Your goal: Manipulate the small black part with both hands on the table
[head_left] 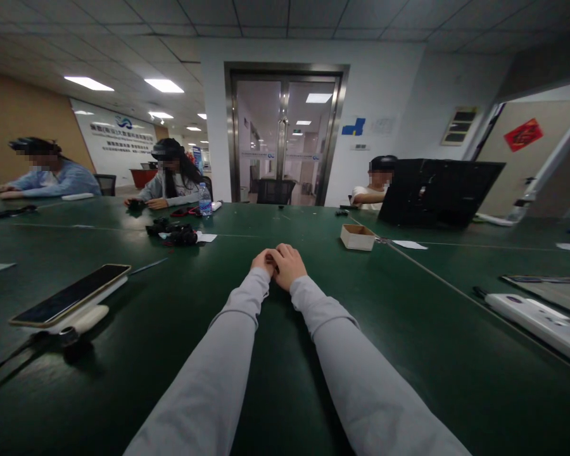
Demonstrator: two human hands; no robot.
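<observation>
I see pale grey sleeves (247, 329) on a dark green surface (408, 329); right of my hands, a tan cardboard box (357, 237).

- The left hand (265, 261) and right hand (289, 265) rest together on the bench (408, 354), straight ahead.
- A phone (71, 295) lies on the bench to the left, on a flat device.
- A small box (357, 237) sits right of the hands, farther back.
- A laptop (437, 192) stands behind the box.
- A water bottle (204, 200) stands far back on the left.
</observation>
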